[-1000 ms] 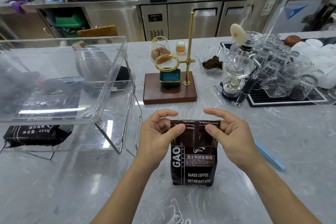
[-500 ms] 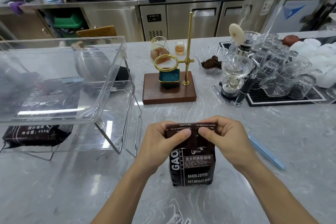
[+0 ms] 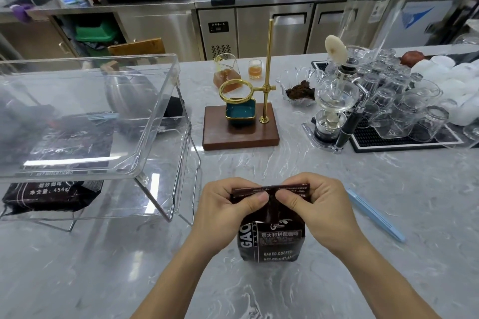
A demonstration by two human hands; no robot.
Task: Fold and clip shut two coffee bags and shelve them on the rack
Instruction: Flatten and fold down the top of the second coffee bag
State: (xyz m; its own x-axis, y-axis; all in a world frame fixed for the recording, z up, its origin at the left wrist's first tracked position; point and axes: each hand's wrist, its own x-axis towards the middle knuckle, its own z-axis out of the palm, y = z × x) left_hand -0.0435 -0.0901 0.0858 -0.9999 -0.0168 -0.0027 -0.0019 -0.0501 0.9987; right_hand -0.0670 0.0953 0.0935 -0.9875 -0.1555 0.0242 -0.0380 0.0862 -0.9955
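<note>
1. Bag (image 3: 272, 238) stands upright on the worktop (image 3: 388, 215), front centre, label facing the camera.
2. Top of bag is folded over into a flat strip, held level betw. both hands.
3. L hand (image 3: 225, 204) pinches the strip's left half: thumb on the near face, fingers curled behind.
4. R hand (image 3: 315, 204) pinches the right half the same way; thumb tips nearly meet at mid-strip.
5. Strip's right end sticks out just past the R fingers.
6. Clip (image 3: 374, 212), pale blue, long & thin, lies flat on the worktop right of the R hand, apart from it, angled toward the near right.
7. Rack (image 3: 181, 163) sits left of the bag: wire frame w/ clear trays, upper tray tilted.
8. 2nd bag (image 3: 51, 191) lies flat on the rack's lower level, far left, partly seen thru the clear plastic. Can't tell if it's clipped.
9. Behind the bag: wood base (image 3: 241, 134) w/ brass pole, brass ring & teal dish.
10. Beyond that, a beaker (image 3: 226, 75) & small glass (image 3: 255, 69), both w/ amber liquid.
11. Right rear: glass bowl (image 3: 298, 88) w/ dark grounds, syphon brewer (image 3: 334, 101), then upturned glasses on a black mat (image 3: 375, 140).
</note>
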